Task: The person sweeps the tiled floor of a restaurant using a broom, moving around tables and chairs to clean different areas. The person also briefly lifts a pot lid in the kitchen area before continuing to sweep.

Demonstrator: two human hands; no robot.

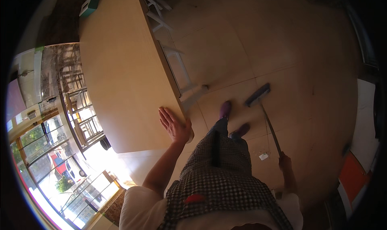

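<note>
My left hand [174, 125] lies flat with its fingers spread near the corner of a light wooden tabletop [121, 78], the thumb at the edge. On the right, my right hand [284, 162] is closed around the long handle of a broom [270, 127]. The broom's dark head [257, 94] rests on the tiled floor in front of my shoes [225, 109], slightly blurred. A small white scrap [263, 156] lies on the floor between the broom handle and my checked apron [217, 181].
A green box [89, 6] stands at the table's far left corner. White metal legs [178, 63] show beneath the table's right side. Wooden chairs [87, 128] stand beyond it, near large windows [45, 148]. An orange panel [353, 175] is at the far right.
</note>
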